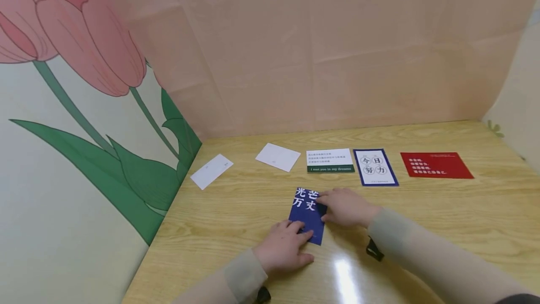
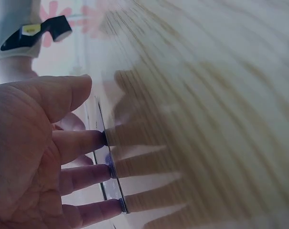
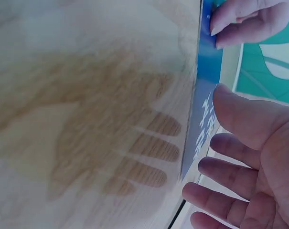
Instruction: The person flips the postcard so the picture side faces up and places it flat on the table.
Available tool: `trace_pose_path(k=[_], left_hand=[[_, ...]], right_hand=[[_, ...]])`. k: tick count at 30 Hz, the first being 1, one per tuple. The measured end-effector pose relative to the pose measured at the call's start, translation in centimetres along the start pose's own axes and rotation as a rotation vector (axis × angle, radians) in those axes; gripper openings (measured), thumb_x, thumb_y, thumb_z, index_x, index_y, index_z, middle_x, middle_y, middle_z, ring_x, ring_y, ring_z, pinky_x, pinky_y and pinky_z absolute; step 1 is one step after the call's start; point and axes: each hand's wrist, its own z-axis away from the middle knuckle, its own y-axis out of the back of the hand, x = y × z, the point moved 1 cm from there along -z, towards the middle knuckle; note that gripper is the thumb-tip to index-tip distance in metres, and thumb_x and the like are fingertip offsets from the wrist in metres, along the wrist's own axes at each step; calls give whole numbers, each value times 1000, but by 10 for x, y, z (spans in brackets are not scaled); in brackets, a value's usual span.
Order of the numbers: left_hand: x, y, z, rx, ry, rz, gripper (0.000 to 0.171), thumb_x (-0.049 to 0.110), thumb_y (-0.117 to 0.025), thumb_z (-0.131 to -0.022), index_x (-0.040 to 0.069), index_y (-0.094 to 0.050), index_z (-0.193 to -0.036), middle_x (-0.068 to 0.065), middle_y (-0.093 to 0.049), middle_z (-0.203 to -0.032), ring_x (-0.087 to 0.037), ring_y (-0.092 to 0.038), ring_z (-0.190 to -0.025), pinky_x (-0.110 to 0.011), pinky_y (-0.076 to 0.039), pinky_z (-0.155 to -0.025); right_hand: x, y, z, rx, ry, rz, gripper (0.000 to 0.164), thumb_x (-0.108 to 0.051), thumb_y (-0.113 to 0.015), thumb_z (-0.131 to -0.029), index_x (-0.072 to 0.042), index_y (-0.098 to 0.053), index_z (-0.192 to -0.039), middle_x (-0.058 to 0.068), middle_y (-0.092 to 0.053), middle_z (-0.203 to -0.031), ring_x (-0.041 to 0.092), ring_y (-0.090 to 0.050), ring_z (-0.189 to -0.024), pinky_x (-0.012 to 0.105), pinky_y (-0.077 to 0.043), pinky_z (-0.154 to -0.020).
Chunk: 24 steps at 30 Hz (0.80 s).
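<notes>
A dark blue card (image 1: pixel 307 222) with large white characters lies flat on the wooden table in the head view. My left hand (image 1: pixel 283 246) rests its fingertips on the card's lower left part, fingers extended and the thumb off to the side. In the left wrist view, the fingertips (image 2: pixel 116 205) press onto the thin card. At the card's upper right edge, my right hand (image 1: pixel 347 208) touches it with a fingertip, its thumb lower along the same edge. The right wrist view shows the right hand (image 3: pixel 259 171) with fairly straight fingers beside the blue card (image 3: pixel 208 71).
Along the back lie a small white card (image 1: pixel 212 171), a larger white card (image 1: pixel 278 157), a white-and-green card (image 1: pixel 330 160), a blue-bordered card (image 1: pixel 375 167) and a red card (image 1: pixel 436 165). A pink-covered wall (image 1: pixel 320 55) stands behind the table (image 1: pixel 219 229); a tulip-painted wall (image 1: pixel 76 163) bounds the left.
</notes>
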Motion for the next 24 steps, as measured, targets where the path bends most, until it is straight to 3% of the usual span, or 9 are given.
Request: trace_pose_path(k=[13, 24], left_hand=[[-34, 0, 26, 75, 142, 53, 60, 57, -52, -92, 23, -51, -141, -5, -45, -145, -31, -42, -131, -51, -32, -106], [-64, -1, 28, 93, 237, 64, 58, 56, -53, -92, 22, -52, -140, -8, -45, -144, -34, -43, -130, -56, -33, -105]], right_hand=[[-2, 4, -21, 33, 22, -24, 52, -35, -68, -89, -6, -57, -131, 16, -54, -135, 38, -48, -125, 57, -32, -106], [-8, 2, -52, 29, -13, -5, 55, -35, -65, -91, -8, -52, -138, 14, -47, -142, 38, -40, -132, 55, -26, -110]])
